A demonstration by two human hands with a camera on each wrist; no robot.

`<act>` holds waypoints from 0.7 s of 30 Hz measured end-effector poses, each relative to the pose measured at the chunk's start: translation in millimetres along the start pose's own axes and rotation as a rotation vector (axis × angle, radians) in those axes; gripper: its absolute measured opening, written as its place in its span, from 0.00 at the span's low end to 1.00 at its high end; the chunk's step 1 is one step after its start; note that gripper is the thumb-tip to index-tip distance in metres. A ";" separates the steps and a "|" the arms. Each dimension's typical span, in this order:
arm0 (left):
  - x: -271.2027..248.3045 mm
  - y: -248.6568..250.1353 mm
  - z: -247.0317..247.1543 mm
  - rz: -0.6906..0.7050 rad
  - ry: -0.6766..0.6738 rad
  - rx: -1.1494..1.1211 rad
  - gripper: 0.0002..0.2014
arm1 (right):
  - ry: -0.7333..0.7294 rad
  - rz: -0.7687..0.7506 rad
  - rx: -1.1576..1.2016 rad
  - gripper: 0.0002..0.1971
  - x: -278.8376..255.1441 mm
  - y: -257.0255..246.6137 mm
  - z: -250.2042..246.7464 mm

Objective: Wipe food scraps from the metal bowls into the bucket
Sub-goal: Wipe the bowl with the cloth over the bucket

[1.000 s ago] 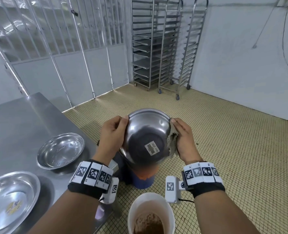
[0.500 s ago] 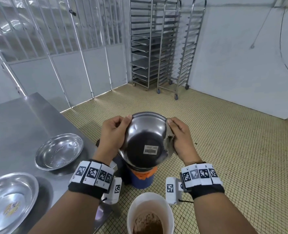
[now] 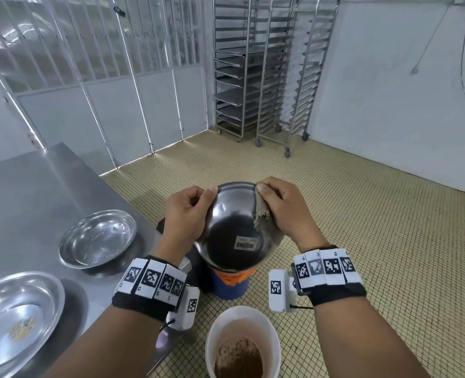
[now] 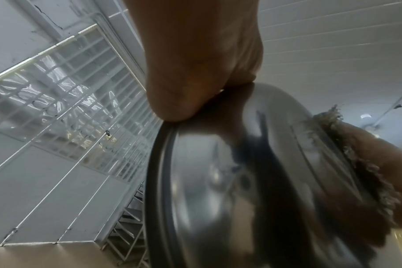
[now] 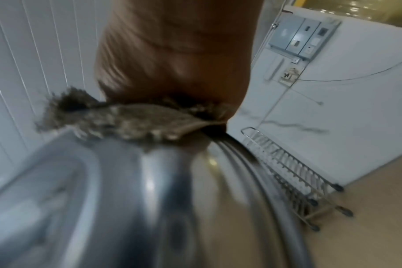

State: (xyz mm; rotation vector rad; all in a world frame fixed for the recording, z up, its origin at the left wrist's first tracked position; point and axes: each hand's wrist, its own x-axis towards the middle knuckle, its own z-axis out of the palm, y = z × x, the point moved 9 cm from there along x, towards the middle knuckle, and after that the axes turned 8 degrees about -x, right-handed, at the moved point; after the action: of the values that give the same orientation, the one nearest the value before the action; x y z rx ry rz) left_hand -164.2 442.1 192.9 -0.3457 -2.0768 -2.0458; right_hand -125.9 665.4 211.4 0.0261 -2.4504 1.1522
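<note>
Bowl (image 3: 235,227): tipped, underside with barcode label toward the head camera, held above blue bucket (image 3: 231,286).
Left hand (image 3: 187,214): fingers curled on bowl's left rim.
Right hand (image 3: 285,211): pinching cloth (image 3: 262,218) against right rim.
Bench (image 3: 35,186): two more bowls (image 3: 97,238).
White bucket (image 3: 242,342): brown scraps inside.

You see a silver bowl (image 3: 232,227) with a white barcode label (image 3: 245,243), a tan rag (image 3: 262,221), a white bucket (image 3: 273,339) – brown scraps (image 3: 238,358) inside – above yellow-tiled floor (image 3: 375,241).
</note>
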 end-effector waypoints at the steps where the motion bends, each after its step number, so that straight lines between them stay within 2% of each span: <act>1: 1.6 1.5 -0.6 0.000 0.009 0.000 0.16 | 0.002 0.001 0.019 0.12 0.0 -0.1 -0.4; 5: 7.4 -8.4 -20.8 -0.076 0.148 -0.165 0.20 | 0.073 0.225 0.598 0.12 -20.4 32.9 9.9; 6: 6.8 -13.2 -24.3 -0.095 0.170 -0.179 0.20 | 0.073 0.246 0.629 0.12 -23.1 38.3 14.9; 11: 0.0 -24.8 -14.5 -0.144 0.111 -0.174 0.23 | 0.088 0.244 0.500 0.13 -8.1 30.5 5.5; 13: 2.9 -17.3 -9.4 -0.054 -0.003 0.002 0.23 | 0.074 0.170 0.354 0.14 -2.5 20.2 -6.5; 16: 5.2 6.3 3.8 0.121 -0.173 0.328 0.12 | -0.055 0.040 0.051 0.11 -1.3 -1.7 -2.9; 19: 3.9 23.4 23.9 0.184 -0.311 0.377 0.11 | -0.114 -0.046 -0.053 0.11 -2.6 -14.8 10.1; 21: 5.3 27.0 25.0 0.151 -0.309 0.358 0.13 | -0.094 -0.060 -0.048 0.11 -4.9 -12.7 13.4</act>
State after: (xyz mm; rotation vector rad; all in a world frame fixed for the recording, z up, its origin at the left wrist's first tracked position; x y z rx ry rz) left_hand -160.5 467.5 219.9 -0.7664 -2.4512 -1.5742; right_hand -124.1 646.4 211.2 0.1410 -2.5402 1.0886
